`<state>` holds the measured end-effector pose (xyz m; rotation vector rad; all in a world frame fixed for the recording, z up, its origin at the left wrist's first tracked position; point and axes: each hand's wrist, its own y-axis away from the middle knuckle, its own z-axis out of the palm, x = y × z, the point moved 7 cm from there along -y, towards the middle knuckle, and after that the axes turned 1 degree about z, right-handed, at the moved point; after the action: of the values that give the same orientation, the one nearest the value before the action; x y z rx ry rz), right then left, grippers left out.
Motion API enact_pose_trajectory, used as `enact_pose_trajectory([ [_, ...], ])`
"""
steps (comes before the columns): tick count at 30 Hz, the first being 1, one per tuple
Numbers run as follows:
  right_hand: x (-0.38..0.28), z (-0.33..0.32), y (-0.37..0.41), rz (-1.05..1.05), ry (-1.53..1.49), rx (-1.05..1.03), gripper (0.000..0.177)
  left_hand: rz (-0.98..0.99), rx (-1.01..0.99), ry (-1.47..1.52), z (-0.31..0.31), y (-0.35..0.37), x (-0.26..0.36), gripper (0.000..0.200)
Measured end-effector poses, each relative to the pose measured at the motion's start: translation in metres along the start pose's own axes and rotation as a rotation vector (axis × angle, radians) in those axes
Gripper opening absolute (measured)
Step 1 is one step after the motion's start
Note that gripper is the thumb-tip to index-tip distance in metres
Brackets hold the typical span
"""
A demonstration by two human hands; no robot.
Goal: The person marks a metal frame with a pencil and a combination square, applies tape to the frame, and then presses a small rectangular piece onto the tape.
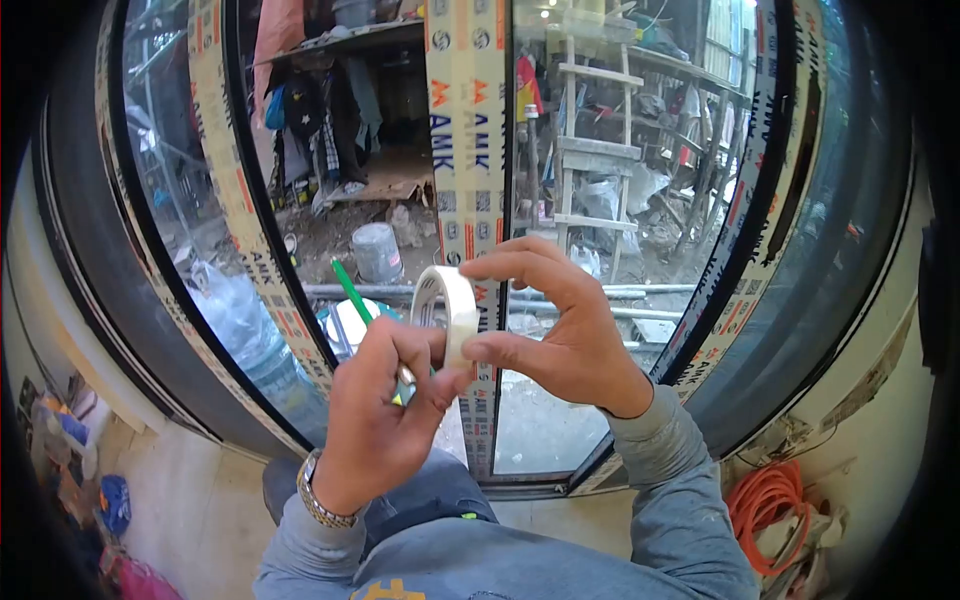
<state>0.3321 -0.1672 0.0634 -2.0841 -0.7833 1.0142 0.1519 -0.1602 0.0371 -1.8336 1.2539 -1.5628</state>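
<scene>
Head view, tape (462, 315): upright between our hands, in front of the door frame (470, 180); we can see no strip pulled free.
Left hand (385, 415): clenched around the green pen (352, 292), its thumb and forefinger right by the tape's lower edge.
Right hand (560, 325): grasping the tape, thumb low and forefinger high on the band.
Frame: printed film (445, 120) already runs down its faces — that much is done.
Progress: we judge the tape is only being handled; none that we can make out is laid on the frame or glass (560, 430).
Left over: we cannot tell how much.
Floor: orange hose (768, 508) lies coiled on our right.
</scene>
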Motion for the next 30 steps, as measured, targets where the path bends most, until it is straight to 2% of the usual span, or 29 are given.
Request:
enact_pose_trajectory([
  [1, -0.005, -0.002, -0.003, -0.047, -0.004, 0.044, 0.044, 0.081, -0.007, -0.048, 0.0, -0.001, 0.004, 0.028],
  [2, -0.007, -0.003, -0.005, -0.066, 0.008, 0.06, 0.044, 0.108, -0.011, -0.05, -0.002, -0.002, 0.007, 0.028],
  [4, -0.014, 0.001, -0.008, -0.157, -0.033, 0.011, 0.028, 0.023, -0.046, -0.132, -0.004, -0.002, 0.002, 0.029],
  [5, -0.018, 0.002, -0.012, -0.129, -0.041, 0.003, 0.016, -0.009, -0.049, -0.071, -0.003, -0.001, 0.002, 0.028],
  [6, -0.024, 0.001, -0.017, -0.143, -0.033, 0.002, 0.016, 0.005, -0.041, -0.071, -0.005, 0.0, 0.005, 0.028],
  [8, -0.007, -0.009, -0.029, 0.172, -0.229, 0.121, 0.015, 0.253, -0.101, -0.135, -0.004, 0.005, 0.028, 0.025],
  [10, -0.013, -0.033, -0.053, 0.044, -0.095, 0.146, 0.014, 0.328, -0.128, -0.178, 0.0, 0.013, 0.032, 0.03],
  [11, -0.026, -0.044, -0.067, -0.047, -0.002, 0.162, 0.016, 0.186, -0.015, -0.066, -0.006, 0.02, 0.015, 0.029],
  [12, -0.04, -0.062, -0.084, -0.17, 0.189, 0.273, 0.015, 0.041, 0.099, 0.048, -0.012, 0.027, 0.0, 0.028],
  [13, -0.055, -0.079, -0.101, -0.291, 0.38, 0.383, 0.014, -0.016, 0.119, 0.151, -0.011, 0.029, -0.005, 0.027],
  [15, -0.056, -0.13, -0.147, -0.123, 0.358, 0.425, 0.03, -0.063, 0.125, 0.168, 0.001, 0.045, -0.019, 0.027],
  [16, -0.069, -0.149, -0.17, -0.17, 0.372, 0.195, 0.035, -0.112, 0.132, 0.181, 0.008, 0.05, -0.029, 0.027],
  [18, -0.07, -0.142, -0.191, -0.211, 0.381, -0.035, 0.04, -0.181, 0.148, 0.202, 0.023, 0.046, -0.041, 0.026],
  [20, -0.075, -0.123, -0.199, -0.472, 0.7, 0.418, 0.01, -0.359, 0.199, 0.381, 0.034, 0.03, -0.059, 0.025],
  [22, -0.072, -0.121, -0.205, -0.485, 0.728, 0.417, 0.012, -0.331, 0.227, 0.468, 0.039, 0.015, -0.066, 0.026],
  [24, -0.074, -0.121, -0.207, -0.431, 0.699, 0.435, 0.013, -0.384, 0.179, 0.598, 0.046, 0.007, -0.073, 0.026],
  [30, -0.08, -0.115, -0.206, -0.542, 0.776, 0.48, 0.013, -0.374, 0.133, 0.612, 0.054, -0.009, -0.072, 0.026],
])
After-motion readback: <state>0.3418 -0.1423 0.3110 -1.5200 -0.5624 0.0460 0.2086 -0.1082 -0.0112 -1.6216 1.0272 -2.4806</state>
